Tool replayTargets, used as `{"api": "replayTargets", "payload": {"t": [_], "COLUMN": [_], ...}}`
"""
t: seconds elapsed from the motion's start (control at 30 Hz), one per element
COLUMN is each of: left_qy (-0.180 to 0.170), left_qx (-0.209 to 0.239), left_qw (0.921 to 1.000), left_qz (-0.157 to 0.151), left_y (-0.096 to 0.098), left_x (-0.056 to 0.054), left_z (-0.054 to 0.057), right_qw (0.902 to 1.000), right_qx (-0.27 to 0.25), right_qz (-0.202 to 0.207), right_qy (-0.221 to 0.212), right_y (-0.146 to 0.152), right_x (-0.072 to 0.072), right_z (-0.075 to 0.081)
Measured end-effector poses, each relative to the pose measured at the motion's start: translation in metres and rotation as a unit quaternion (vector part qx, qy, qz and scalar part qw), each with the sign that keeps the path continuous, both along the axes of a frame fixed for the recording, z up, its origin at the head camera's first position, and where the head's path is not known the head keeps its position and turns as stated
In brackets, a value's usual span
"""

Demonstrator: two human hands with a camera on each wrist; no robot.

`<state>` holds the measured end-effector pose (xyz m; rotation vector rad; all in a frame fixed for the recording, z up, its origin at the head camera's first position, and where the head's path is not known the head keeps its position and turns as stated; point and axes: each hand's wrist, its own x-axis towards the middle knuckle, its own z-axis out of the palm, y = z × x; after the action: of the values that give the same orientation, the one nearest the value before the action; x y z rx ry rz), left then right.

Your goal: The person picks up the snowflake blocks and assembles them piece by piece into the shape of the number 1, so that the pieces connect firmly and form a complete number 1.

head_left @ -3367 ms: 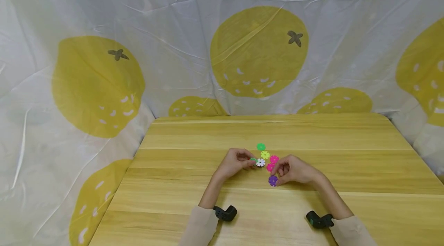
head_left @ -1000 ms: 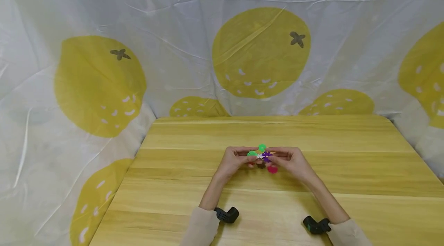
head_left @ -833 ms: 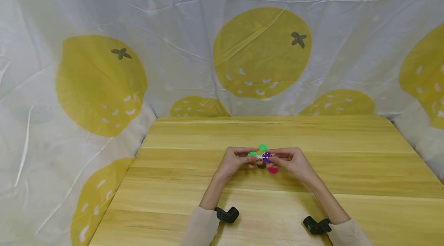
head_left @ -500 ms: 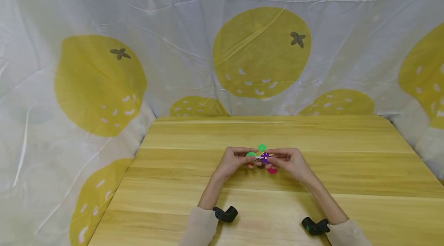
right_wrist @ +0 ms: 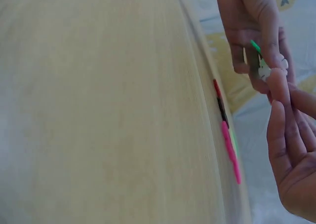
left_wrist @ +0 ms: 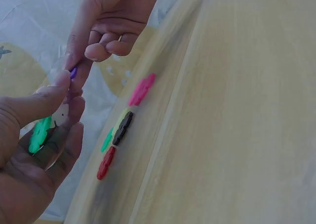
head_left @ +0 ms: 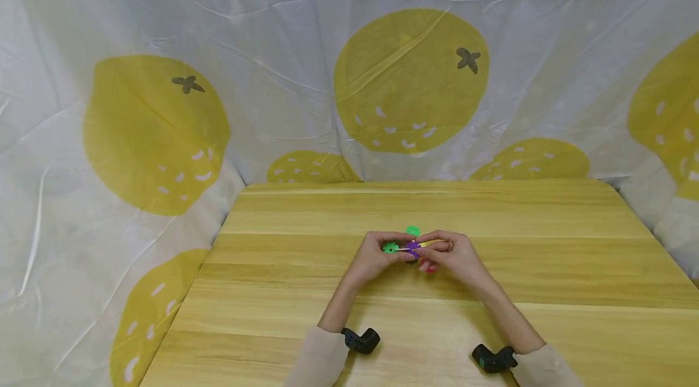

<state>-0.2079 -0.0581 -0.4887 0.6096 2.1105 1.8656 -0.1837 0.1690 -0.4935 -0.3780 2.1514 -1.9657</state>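
Note:
In the head view my left hand (head_left: 377, 255) and right hand (head_left: 450, 252) meet over the table, fingertips close together. My left thumb and fingers pinch a white notched snowflake disc (left_wrist: 60, 116). A green snowflake disc (head_left: 390, 247) is joined to it on the left and lies inside the curve of my left hand. A purple snowflake disc (head_left: 412, 247) is pinched between my right thumb and forefinger, its edge right at the white disc. Fingertips hide most of where the two meet.
Below the hands on the wooden table (head_left: 262, 290) lie several loose snowflake discs: a pink disc (left_wrist: 141, 90), a black disc (left_wrist: 123, 128), a red disc (left_wrist: 105, 163), a yellow-green disc (right_wrist: 234, 142) and another green disc (head_left: 412, 230). A lemon-print cloth (head_left: 273, 71) hangs behind the table.
My right hand has brought the purple disc from low over the table up to the white disc in my left hand. In the last half second the joined discs have turned and shifted slightly left.

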Motion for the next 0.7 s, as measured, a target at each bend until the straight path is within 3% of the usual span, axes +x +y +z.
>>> {"api": "replayTargets", "payload": {"t": [0.2,0.33,0.5,0.7], "left_qy": [0.008,0.01,0.004,-0.003], "left_qx": [-0.009,-0.015,-0.027,-0.036], "left_qw": [0.9993,0.9983,0.9979,0.9977], "left_qz": [0.036,0.056,0.059,0.057], "left_y": [-0.004,-0.009,-0.012,-0.01], "left_x": [-0.002,-0.006,-0.006,-0.007], "left_z": [-0.004,-0.007,-0.009,-0.009], "right_qw": [0.9992,0.9958,0.9901,0.9869], "right_qx": [0.024,0.087,0.139,0.161], "right_qz": [-0.009,-0.006,0.019,0.011], "right_qy": [-0.03,-0.028,-0.006,-0.006], "right_y": [0.013,0.026,0.028,0.023], "right_x": [-0.003,-0.006,-0.007,-0.006], "right_z": [0.004,0.004,-0.003,-0.009]}}
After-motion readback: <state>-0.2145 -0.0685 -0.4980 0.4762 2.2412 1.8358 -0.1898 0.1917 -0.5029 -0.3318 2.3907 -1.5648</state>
